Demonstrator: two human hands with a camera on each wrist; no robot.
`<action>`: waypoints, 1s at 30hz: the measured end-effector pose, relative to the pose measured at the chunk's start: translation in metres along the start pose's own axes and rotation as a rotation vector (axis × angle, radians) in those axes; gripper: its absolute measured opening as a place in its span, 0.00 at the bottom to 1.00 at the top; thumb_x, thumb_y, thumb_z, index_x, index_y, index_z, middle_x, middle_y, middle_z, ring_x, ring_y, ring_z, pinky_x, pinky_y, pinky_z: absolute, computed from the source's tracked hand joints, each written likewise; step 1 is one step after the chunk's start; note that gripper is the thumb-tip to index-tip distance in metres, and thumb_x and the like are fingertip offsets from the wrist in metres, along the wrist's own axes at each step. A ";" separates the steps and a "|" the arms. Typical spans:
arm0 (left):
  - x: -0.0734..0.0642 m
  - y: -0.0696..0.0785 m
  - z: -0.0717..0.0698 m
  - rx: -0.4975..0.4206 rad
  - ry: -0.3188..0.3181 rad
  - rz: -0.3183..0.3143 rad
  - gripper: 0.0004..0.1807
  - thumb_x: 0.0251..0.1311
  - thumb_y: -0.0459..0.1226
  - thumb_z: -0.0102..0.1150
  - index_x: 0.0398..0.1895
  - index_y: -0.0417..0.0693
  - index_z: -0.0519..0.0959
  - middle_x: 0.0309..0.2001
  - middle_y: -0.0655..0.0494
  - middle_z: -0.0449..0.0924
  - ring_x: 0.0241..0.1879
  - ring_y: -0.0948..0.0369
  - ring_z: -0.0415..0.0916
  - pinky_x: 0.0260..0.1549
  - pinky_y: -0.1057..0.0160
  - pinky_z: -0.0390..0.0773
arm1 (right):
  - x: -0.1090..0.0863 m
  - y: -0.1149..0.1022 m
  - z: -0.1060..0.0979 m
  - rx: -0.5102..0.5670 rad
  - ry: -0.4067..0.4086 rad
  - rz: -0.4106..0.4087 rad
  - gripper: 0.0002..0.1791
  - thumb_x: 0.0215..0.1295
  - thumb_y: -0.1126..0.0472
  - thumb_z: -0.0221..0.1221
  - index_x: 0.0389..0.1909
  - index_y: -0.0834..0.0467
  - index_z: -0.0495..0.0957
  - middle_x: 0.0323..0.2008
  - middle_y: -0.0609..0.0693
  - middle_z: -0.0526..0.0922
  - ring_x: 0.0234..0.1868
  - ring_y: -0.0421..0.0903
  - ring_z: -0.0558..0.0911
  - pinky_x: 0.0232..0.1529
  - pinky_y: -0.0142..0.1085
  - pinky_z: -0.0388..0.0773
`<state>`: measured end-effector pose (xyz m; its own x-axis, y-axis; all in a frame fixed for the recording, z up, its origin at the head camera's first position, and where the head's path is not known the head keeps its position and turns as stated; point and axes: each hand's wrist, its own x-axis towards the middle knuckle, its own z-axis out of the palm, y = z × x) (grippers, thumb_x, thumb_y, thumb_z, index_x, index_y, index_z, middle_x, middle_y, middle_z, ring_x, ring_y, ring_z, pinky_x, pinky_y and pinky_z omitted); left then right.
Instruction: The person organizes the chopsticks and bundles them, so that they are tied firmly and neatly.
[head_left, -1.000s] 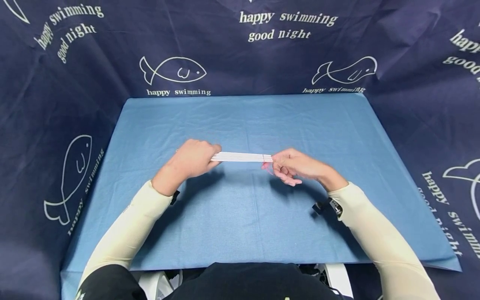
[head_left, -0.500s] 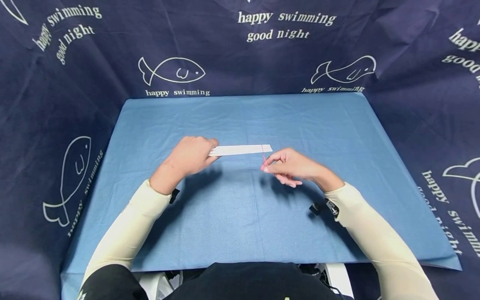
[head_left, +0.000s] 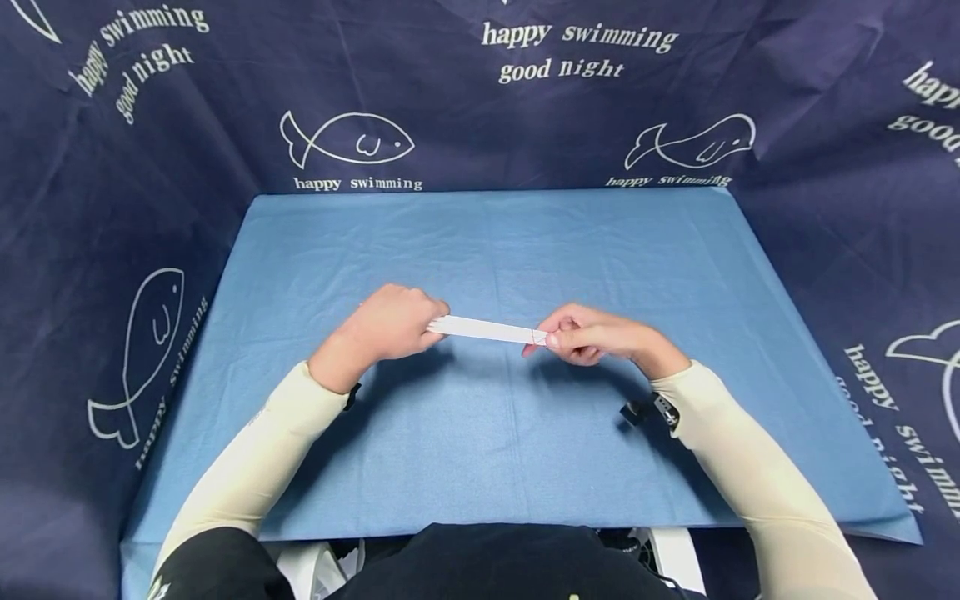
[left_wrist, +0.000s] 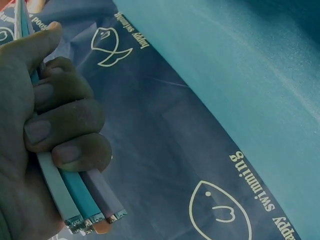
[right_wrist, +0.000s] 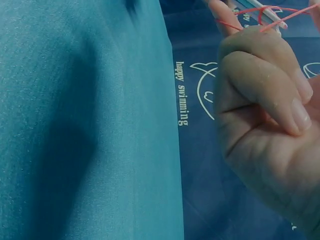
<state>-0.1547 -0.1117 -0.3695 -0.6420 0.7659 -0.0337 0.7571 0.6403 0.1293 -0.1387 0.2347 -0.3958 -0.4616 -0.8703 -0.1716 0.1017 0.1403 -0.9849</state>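
In the head view my left hand grips a bundle of pale, slim chopsticks, held level above the table. Square, silver-patterned ends of the chopsticks stick out below the curled fingers in the left wrist view, with white, teal and lilac sides. My right hand is at the other end of the bundle. In the right wrist view a thin red rubber band stretches between its fingers and crosses the narrow tips. The hand's other fingers are curled toward the palm.
A blue cloth covers the table under both hands. Dark navy curtains printed with fish and lettering enclose its back and sides. The person's torso is at the front edge, with white chair parts beside it.
The right hand pulled the band toward the body, away from the tips, then came back to them. The chopsticks tilted up briefly; now their right end slopes lower.
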 end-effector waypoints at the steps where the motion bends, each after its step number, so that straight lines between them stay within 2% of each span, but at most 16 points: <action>1: 0.000 0.001 0.000 -0.004 0.004 0.009 0.11 0.67 0.43 0.61 0.26 0.55 0.75 0.19 0.62 0.70 0.22 0.58 0.68 0.24 0.53 0.74 | 0.000 0.000 -0.001 0.013 -0.016 -0.004 0.19 0.79 0.56 0.51 0.57 0.62 0.84 0.17 0.55 0.57 0.14 0.44 0.50 0.11 0.38 0.44; 4: 0.001 0.003 0.001 -0.034 0.025 0.043 0.14 0.67 0.44 0.61 0.23 0.55 0.72 0.18 0.64 0.66 0.20 0.60 0.65 0.20 0.57 0.69 | 0.001 0.001 -0.004 0.067 -0.058 -0.025 0.23 0.81 0.54 0.46 0.55 0.66 0.83 0.17 0.55 0.54 0.14 0.47 0.49 0.11 0.39 0.42; 8: 0.002 0.007 -0.001 -0.066 0.080 0.088 0.18 0.68 0.46 0.61 0.21 0.56 0.69 0.17 0.66 0.60 0.18 0.62 0.61 0.18 0.61 0.61 | 0.007 -0.001 -0.003 0.128 -0.058 -0.027 0.26 0.82 0.53 0.43 0.50 0.67 0.85 0.16 0.55 0.52 0.13 0.47 0.47 0.10 0.40 0.40; 12: 0.005 0.010 -0.004 -0.067 0.120 0.125 0.20 0.69 0.50 0.62 0.21 0.58 0.69 0.17 0.67 0.61 0.17 0.63 0.61 0.17 0.62 0.60 | 0.018 -0.005 0.005 0.116 0.000 0.009 0.23 0.75 0.58 0.44 0.44 0.60 0.89 0.12 0.45 0.63 0.12 0.42 0.51 0.11 0.37 0.42; 16: 0.007 0.011 -0.004 -0.076 0.123 0.135 0.20 0.70 0.52 0.62 0.21 0.58 0.71 0.17 0.67 0.62 0.17 0.64 0.61 0.17 0.63 0.60 | 0.027 -0.007 0.012 0.124 0.008 -0.026 0.23 0.63 0.63 0.42 0.39 0.57 0.88 0.16 0.35 0.75 0.13 0.41 0.57 0.11 0.39 0.43; 20: 0.005 0.010 -0.004 -0.067 0.133 0.119 0.21 0.70 0.51 0.62 0.21 0.57 0.69 0.17 0.66 0.59 0.17 0.64 0.59 0.16 0.63 0.59 | 0.030 -0.005 0.013 0.277 -0.074 -0.070 0.22 0.58 0.64 0.41 0.43 0.58 0.82 0.20 0.39 0.76 0.15 0.45 0.55 0.14 0.44 0.39; 25: 0.005 0.009 -0.006 -0.053 0.160 0.119 0.20 0.70 0.50 0.62 0.21 0.57 0.69 0.17 0.65 0.59 0.17 0.63 0.59 0.16 0.62 0.60 | 0.030 0.001 0.012 0.408 -0.167 -0.094 0.20 0.59 0.56 0.50 0.51 0.59 0.72 0.26 0.47 0.72 0.20 0.49 0.53 0.16 0.43 0.40; 28: 0.004 0.007 -0.009 -0.058 0.165 0.106 0.18 0.70 0.49 0.62 0.23 0.56 0.70 0.17 0.65 0.62 0.17 0.63 0.60 0.16 0.61 0.61 | 0.029 0.003 0.011 0.449 -0.161 -0.119 0.20 0.62 0.55 0.47 0.53 0.58 0.71 0.29 0.47 0.73 0.22 0.48 0.53 0.18 0.40 0.42; 30: 0.003 0.005 -0.010 -0.059 0.163 0.091 0.17 0.69 0.48 0.62 0.23 0.55 0.72 0.17 0.64 0.64 0.18 0.62 0.61 0.17 0.61 0.62 | 0.028 0.005 0.011 0.478 -0.128 -0.128 0.19 0.63 0.56 0.46 0.53 0.57 0.71 0.29 0.47 0.73 0.22 0.47 0.52 0.18 0.39 0.42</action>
<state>-0.1538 -0.1065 -0.3589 -0.5856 0.7982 0.1413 0.8078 0.5604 0.1826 -0.1417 0.2054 -0.4050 -0.3886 -0.9213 -0.0163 0.4567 -0.1772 -0.8718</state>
